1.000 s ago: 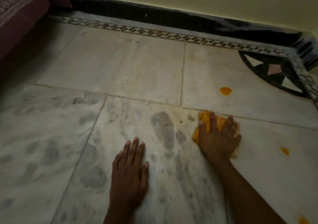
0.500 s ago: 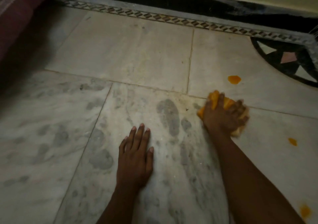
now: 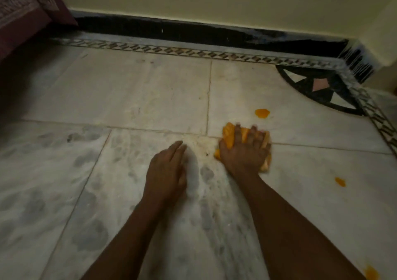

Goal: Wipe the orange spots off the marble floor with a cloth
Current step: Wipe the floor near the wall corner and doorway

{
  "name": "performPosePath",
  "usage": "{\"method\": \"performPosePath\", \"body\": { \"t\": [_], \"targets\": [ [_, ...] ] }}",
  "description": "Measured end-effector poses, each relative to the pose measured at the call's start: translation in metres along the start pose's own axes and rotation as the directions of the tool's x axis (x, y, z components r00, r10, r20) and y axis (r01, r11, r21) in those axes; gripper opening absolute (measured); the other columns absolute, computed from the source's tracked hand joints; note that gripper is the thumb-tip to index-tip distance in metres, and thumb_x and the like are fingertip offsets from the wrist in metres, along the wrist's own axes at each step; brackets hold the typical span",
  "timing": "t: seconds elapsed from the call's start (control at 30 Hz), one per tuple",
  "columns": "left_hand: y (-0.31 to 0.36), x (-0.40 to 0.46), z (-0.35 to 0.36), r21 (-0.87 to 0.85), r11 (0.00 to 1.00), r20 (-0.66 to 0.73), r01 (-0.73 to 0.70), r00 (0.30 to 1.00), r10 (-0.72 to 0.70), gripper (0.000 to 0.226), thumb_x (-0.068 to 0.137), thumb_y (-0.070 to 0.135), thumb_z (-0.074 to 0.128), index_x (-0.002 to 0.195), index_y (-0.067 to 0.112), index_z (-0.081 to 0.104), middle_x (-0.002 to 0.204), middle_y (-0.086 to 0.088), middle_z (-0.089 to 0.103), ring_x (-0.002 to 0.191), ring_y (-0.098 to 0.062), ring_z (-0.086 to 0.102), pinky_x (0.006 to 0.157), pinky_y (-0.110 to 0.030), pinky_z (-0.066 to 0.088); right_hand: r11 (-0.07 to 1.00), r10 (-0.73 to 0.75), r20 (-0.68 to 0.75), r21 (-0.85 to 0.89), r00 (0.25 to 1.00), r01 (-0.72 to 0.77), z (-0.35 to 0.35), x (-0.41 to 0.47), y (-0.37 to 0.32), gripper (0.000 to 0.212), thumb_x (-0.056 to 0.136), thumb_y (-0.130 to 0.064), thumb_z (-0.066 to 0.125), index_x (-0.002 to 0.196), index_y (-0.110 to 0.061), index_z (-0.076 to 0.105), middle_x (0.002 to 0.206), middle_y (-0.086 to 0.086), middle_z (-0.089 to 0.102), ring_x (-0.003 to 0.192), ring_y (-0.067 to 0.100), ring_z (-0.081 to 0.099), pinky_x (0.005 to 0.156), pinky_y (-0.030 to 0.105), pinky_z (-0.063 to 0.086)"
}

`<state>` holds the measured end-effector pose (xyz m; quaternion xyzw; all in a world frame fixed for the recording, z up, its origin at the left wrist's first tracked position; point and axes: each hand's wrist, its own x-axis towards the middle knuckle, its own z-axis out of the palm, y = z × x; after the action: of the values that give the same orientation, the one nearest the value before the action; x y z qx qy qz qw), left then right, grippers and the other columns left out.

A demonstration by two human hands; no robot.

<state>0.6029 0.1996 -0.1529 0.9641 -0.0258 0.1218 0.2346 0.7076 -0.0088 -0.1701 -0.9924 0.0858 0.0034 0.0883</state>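
My right hand (image 3: pixel 245 150) presses an orange-stained cloth (image 3: pixel 228 135) flat on the marble floor (image 3: pixel 129 90), right on a tile joint. Bits of the cloth show past the fingers and at the hand's right side. My left hand (image 3: pixel 167 168) rests palm down on the floor just left of it, fingers together, holding nothing. One orange spot (image 3: pixel 262 113) lies a short way beyond the cloth. A smaller orange spot (image 3: pixel 340 182) sits to the right, and a third orange spot (image 3: pixel 371 273) is at the bottom right edge.
A black skirting (image 3: pixel 193 32) and a patterned inlay border (image 3: pixel 171 51) run along the cream wall at the back. A dark quarter-circle inlay (image 3: pixel 322 90) fills the right corner. Maroon patterned fabric (image 3: pixel 25 11) hangs at the top left.
My right hand has slid the cloth forward onto the tile joint, closer to the far orange spot. My left hand has shifted right, nearer the cloth. The view has tilted up.
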Motion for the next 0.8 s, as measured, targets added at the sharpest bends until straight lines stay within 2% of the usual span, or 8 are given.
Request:
{"method": "performPosePath", "body": {
  "t": [0.17, 0.3, 0.4, 0.47, 0.53, 0.6, 0.73, 0.8],
  "targets": [
    [-0.005, 0.062, 0.053, 0.16, 0.967, 0.044, 0.2, 0.977, -0.209, 0.06, 0.104, 0.043, 0.024, 0.16, 0.023, 0.032, 0.169, -0.001, 0.028, 0.156, -0.022, 0.025, 0.124, -0.048, 0.022, 0.845, -0.526, 0.035, -0.091, 0.85, 0.527, -0.002, -0.018, 0.078, 0.071, 0.092, -0.082, 0.024, 0.158, -0.06, 0.014, 0.175, -0.007, 0.006, 0.162, 0.025, 0.004, 0.125, 0.058, 0.016],
    [-0.01, 0.061, 0.059, 0.167, 0.956, 0.052, 0.24, 0.966, -0.252, 0.065, 0.104, 0.049, 0.015, 0.164, 0.023, 0.017, 0.173, 0.004, 0.009, 0.16, -0.014, 0.004, 0.129, -0.046, 0.006, 0.99, -0.068, -0.049, -0.124, 0.996, 0.062, -0.007, 0.02, 0.083, 0.075, 0.09, -0.085, 0.019, 0.159, -0.057, 0.011, 0.176, 0.001, 0.007, 0.161, 0.03, 0.005, 0.126, 0.058, 0.009],
    [-0.008, 0.064, 0.057, 0.154, 0.957, 0.049, 0.246, 0.965, -0.256, 0.066, 0.103, 0.05, 0.017, 0.163, 0.024, 0.02, 0.173, 0.005, 0.012, 0.159, -0.012, 0.006, 0.128, -0.045, 0.007, 0.983, 0.184, 0.009, 0.012, 0.983, -0.184, -0.002, 0.07, 0.013, 0.074, 0.094, -0.078, 0.024, 0.162, -0.05, 0.015, 0.175, 0.009, 0.006, 0.16, 0.039, 0.0, 0.125, 0.063, 0.0],
    [-0.007, 0.065, 0.059, 0.16, 0.954, 0.04, 0.254, 0.964, -0.263, 0.065, 0.103, 0.049, 0.019, 0.163, 0.024, 0.024, 0.172, 0.005, 0.016, 0.159, -0.011, 0.009, 0.128, -0.045, 0.01, 0.998, -0.041, -0.046, 0.039, 0.998, 0.043, 0.005, 0.074, -0.021, 0.069, 0.095, -0.073, 0.031, 0.16, -0.048, 0.027, 0.173, 0.01, 0.018, 0.159, 0.041, 0.009, 0.125, 0.063, 0.004],
    [-0.007, 0.068, 0.058, 0.172, 0.945, 0.028, 0.279, 0.957, -0.288, 0.064, 0.102, 0.048, 0.022, 0.162, 0.024, 0.029, 0.171, 0.005, 0.019, 0.159, -0.012, 0.013, 0.127, -0.046, 0.012, 0.927, -0.375, -0.075, 0.002, 0.924, 0.376, 0.007, 0.049, -0.021, 0.064, 0.096, -0.071, 0.037, 0.156, -0.051, 0.034, 0.171, 0.006, 0.027, 0.159, 0.038, 0.018, 0.124, 0.062, 0.014],
    [-0.006, 0.066, 0.057, 0.186, 0.942, 0.044, 0.279, 0.955, -0.292, 0.063, 0.103, 0.047, 0.024, 0.161, 0.023, 0.031, 0.171, 0.005, 0.02, 0.158, -0.012, 0.014, 0.126, -0.046, 0.014, 0.867, -0.498, -0.05, -0.023, 0.866, 0.497, 0.006, 0.015, 0.016, 0.063, 0.096, -0.073, 0.037, 0.156, -0.055, 0.032, 0.172, 0.001, 0.025, 0.159, 0.033, 0.019, 0.123, 0.06, 0.018],
    [-0.004, 0.069, 0.055, 0.193, 0.942, 0.064, 0.274, 0.955, -0.291, 0.064, 0.102, 0.047, 0.023, 0.161, 0.023, 0.029, 0.171, 0.005, 0.02, 0.159, -0.013, 0.014, 0.126, -0.048, 0.015, 0.991, -0.039, 0.023, -0.123, 0.999, 0.042, -0.015, 0.058, 0.078, 0.073, 0.091, -0.082, 0.015, 0.159, -0.058, 0.009, 0.176, 0.002, 0.006, 0.161, 0.035, 0.007, 0.125, 0.065, 0.007],
    [-0.007, 0.069, 0.057, 0.202, 0.94, 0.057, 0.273, 0.955, -0.29, 0.064, 0.102, 0.047, 0.023, 0.161, 0.024, 0.029, 0.171, 0.005, 0.02, 0.159, -0.013, 0.014, 0.126, -0.048, 0.016, 0.974, 0.224, 0.056, -0.053, 0.973, -0.221, -0.021, 0.116, 0.055, 0.077, 0.089, -0.085, 0.01, 0.16, -0.055, 0.0, 0.176, 0.003, -0.005, 0.16, 0.037, -0.006, 0.125, 0.065, 0.0]
  ]
}}
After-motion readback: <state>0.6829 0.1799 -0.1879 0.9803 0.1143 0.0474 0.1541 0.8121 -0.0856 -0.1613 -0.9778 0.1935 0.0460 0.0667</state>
